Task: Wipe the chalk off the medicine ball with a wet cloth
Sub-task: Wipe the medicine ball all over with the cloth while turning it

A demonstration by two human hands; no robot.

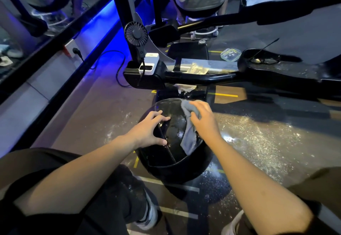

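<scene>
A large, glossy black rubber medicine ball (170, 148) is seen resting on a dark floor (258, 142) strewn with pale chalk dust, just in front of the seated person's knees and below a black machine frame (203, 77). The ball is steadied by the left hand (147, 129), whose fingers are spread and lightly curved over its upper left face, pressing but not clasping anything, apparently so that the ball is kept from rolling under the wiping. A crumpled grey wet cloth (190, 133) is gripped by the right hand (203, 118), fingers curled over it, and is pressed against the ball's upper right side, with a loose tail draped down the surface. The rubber is shown dark and shiny where it can be seen, so most of the chalk is judged already lifted there; the underside is hidden. A small black handheld fan (136, 34) is clipped to the frame above.
</scene>
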